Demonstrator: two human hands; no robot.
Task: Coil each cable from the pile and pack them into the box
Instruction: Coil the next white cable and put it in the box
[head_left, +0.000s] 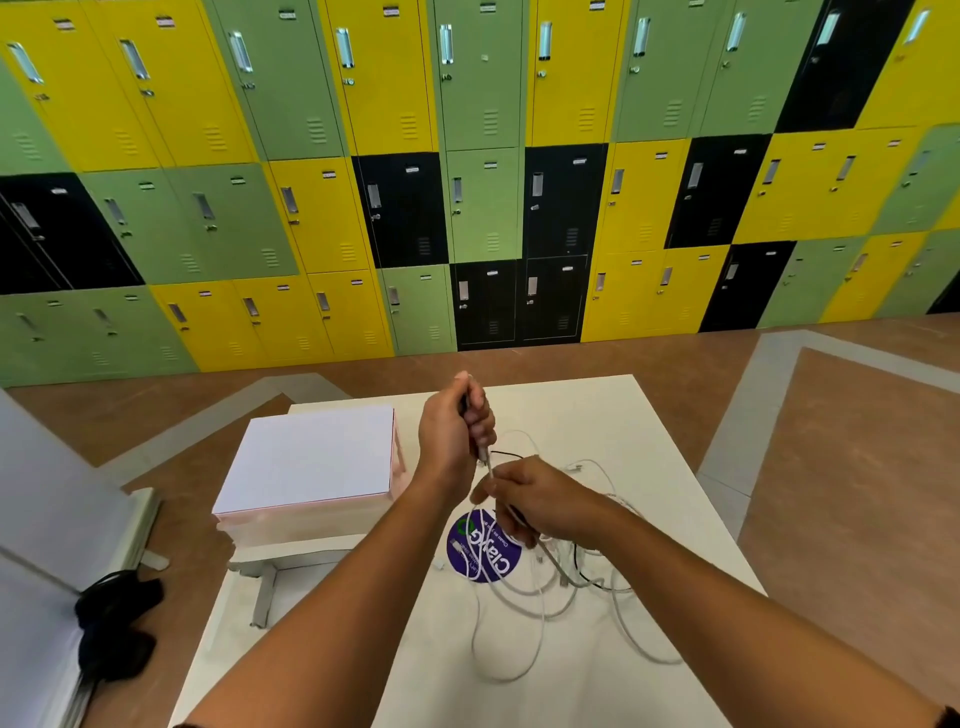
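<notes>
A tangled pile of white cables (550, 597), with a thin black one among them, lies on the white table (597, 415). My left hand (452, 436) is raised above the table and closed on the upper end of a white cable. That cable runs taut down to my right hand (540, 501), which pinches it just above the pile. The box (311, 462), pale pink with a white lid closed on it, sits at the table's left edge, left of both hands.
A round purple sticker (485, 551) lies on the table under the cables. A black object (117, 623) rests on the floor at lower left beside a grey panel (47, 519). Coloured lockers (478, 182) fill the wall beyond the table.
</notes>
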